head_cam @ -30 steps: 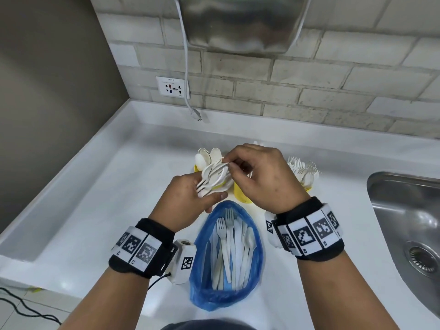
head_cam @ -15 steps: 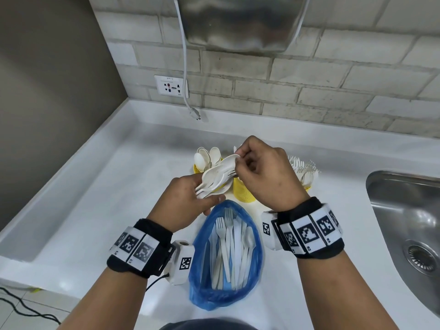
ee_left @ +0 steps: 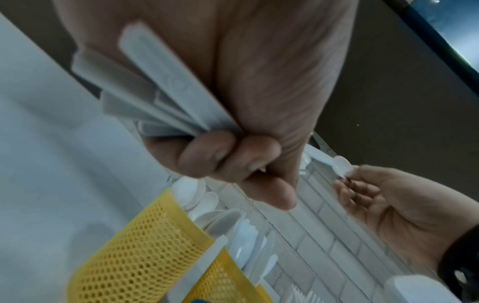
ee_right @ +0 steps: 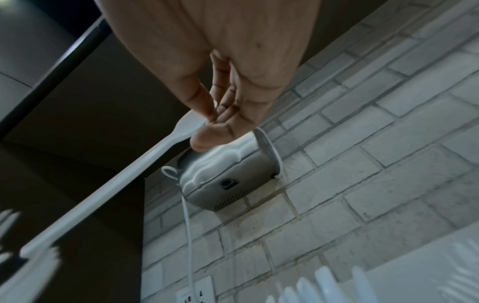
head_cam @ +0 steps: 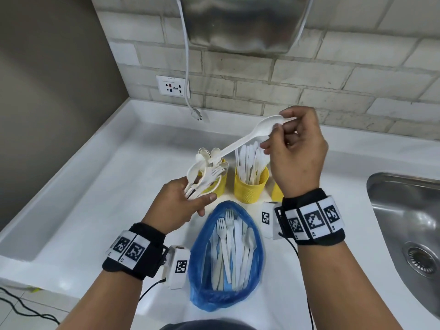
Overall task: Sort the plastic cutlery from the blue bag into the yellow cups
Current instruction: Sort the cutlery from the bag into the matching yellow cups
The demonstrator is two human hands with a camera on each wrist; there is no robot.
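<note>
My left hand (head_cam: 188, 198) grips a bundle of white cutlery (head_cam: 204, 179) by the handles (ee_left: 166, 98), in front of the left yellow cup (head_cam: 220, 185), which holds spoons. My right hand (head_cam: 283, 132) is raised above the cups and pinches the bowl of one white spoon (head_cam: 247, 136); its handle slants down-left toward the bundle (ee_right: 108, 194). The middle yellow cup (head_cam: 250, 189) holds upright white pieces. A third yellow cup (head_cam: 276, 192) shows partly behind my right wrist. The blue bag (head_cam: 228, 298) lies open near the counter's front edge with forks and other white cutlery (head_cam: 231, 246) inside.
A steel sink (head_cam: 409, 225) is sunk in the white counter (head_cam: 107, 210) at the right. A wall socket (head_cam: 172, 86) and a hanging white cable (head_cam: 188, 67) are on the tiled wall under a metal box (head_cam: 238, 22). Black cables (head_cam: 21, 308) lie on the floor.
My right hand has pulled one spoon out of the bundle and lifted it up and to the right. The left hand has kept the bundle by the left cup.
</note>
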